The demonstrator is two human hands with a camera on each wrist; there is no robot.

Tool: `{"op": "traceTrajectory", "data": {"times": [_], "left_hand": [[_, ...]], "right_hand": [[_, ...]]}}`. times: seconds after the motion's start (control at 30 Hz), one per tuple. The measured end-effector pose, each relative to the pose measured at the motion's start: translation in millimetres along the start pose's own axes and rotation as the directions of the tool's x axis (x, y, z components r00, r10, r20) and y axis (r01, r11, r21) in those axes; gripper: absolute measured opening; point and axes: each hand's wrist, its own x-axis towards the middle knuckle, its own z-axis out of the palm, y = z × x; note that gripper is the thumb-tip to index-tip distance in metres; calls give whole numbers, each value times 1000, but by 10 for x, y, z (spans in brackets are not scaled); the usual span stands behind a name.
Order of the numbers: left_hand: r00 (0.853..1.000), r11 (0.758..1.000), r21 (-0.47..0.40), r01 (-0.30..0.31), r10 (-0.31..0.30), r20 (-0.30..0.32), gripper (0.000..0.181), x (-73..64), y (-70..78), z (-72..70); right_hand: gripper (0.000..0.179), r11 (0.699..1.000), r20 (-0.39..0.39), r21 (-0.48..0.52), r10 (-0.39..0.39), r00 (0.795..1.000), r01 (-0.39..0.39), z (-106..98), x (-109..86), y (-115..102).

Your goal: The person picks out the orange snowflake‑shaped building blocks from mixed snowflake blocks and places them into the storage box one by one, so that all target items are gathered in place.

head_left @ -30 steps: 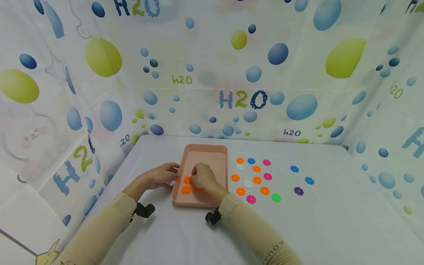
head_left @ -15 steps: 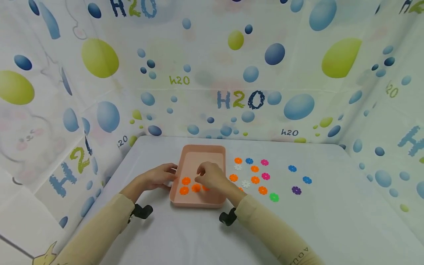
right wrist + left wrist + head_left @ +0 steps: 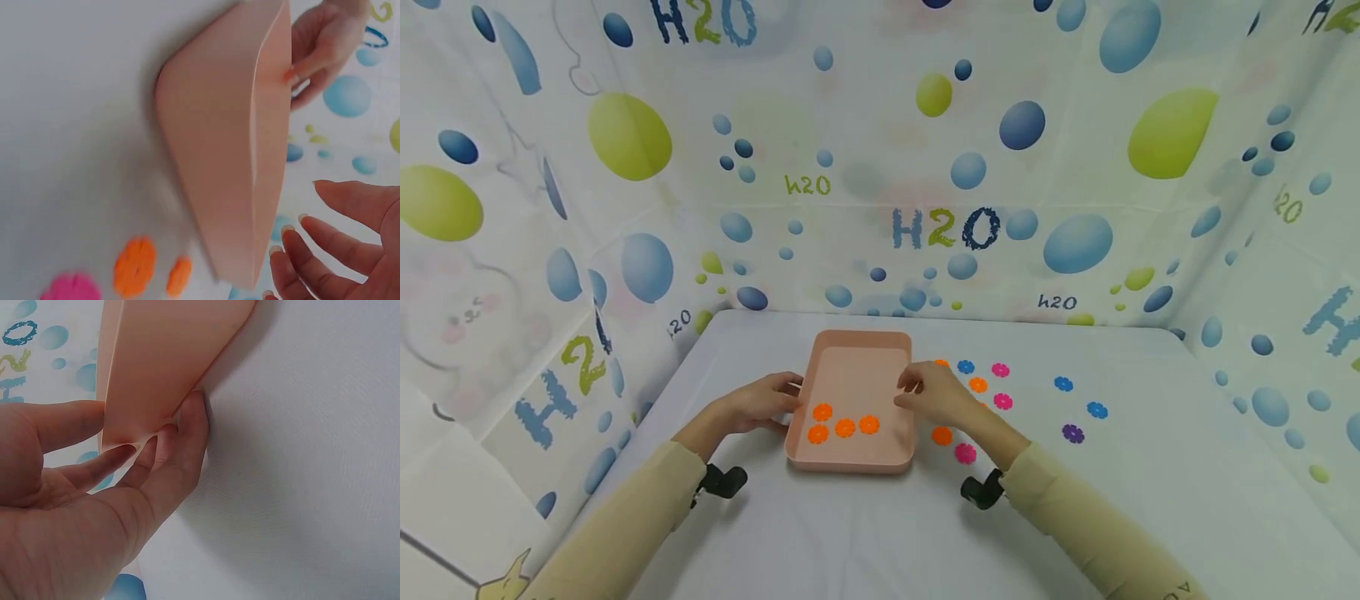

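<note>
A shallow pink tray (image 3: 856,358) stands on the white table. Several orange notched plastic discs (image 3: 845,428) lie flat in its near half. My left hand (image 3: 760,402) holds the tray's left side; in the left wrist view the thumb touches the rim and the curled fingers (image 3: 194,431) press the lower wall. My right hand (image 3: 936,393) hovers over the tray's right rim. Its fingers are loosely bent with nothing between them, as the right wrist view shows, and it hides some of the loose discs from the head view.
To the tray's right lie more loose discs: orange, pink (image 3: 1002,402), blue (image 3: 966,367) and others. Two blue discs (image 3: 1097,410) and a purple disc (image 3: 1072,433) sit farther right. A patterned curtain (image 3: 865,167) surrounds the table's back and sides.
My right hand has moved right from inside the tray to its right rim. The orange discs it was covering there now show in full. My left hand stays at the tray's side.
</note>
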Motion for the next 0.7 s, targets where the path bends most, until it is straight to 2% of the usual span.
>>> {"op": "traceTrajectory", "data": {"times": [0.33,0.53,0.7], "left_hand": [[1000,1000,5,16,-16,-2,57,-11,-5,20],[1000,1000,3,8,-8,4,57,12,-2,1],[1000,1000,6,0,0,-2,56,14,3,-7]], "right_hand": [[27,998,6,-38,-48,999,48,-501,-282,590],[30,994,34,-87,-61,998,64,-661,-411,914],[28,990,52,-124,-53,997,60,-726,-487,1089]]}}
